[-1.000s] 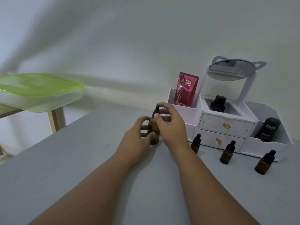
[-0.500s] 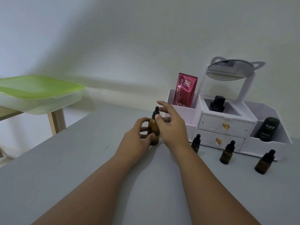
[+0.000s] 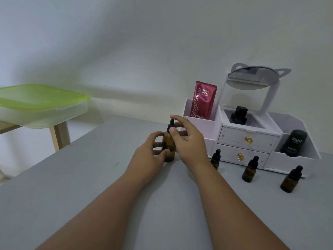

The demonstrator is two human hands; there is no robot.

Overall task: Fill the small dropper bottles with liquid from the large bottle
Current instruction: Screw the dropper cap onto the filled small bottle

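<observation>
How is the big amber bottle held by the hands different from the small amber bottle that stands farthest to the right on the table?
The large amber glass bottle is taller and wider than the rightmost small amber dropper bottle. The left hand grips its body and the right hand pinches its cap; the small one stands untouched. Both are upright, with black dropper caps.

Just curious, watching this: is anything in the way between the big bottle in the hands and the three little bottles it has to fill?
Nothing visible on the table. Only the right hand and forearm sit between the large bottle and the small bottles; all caps are still on.
</observation>
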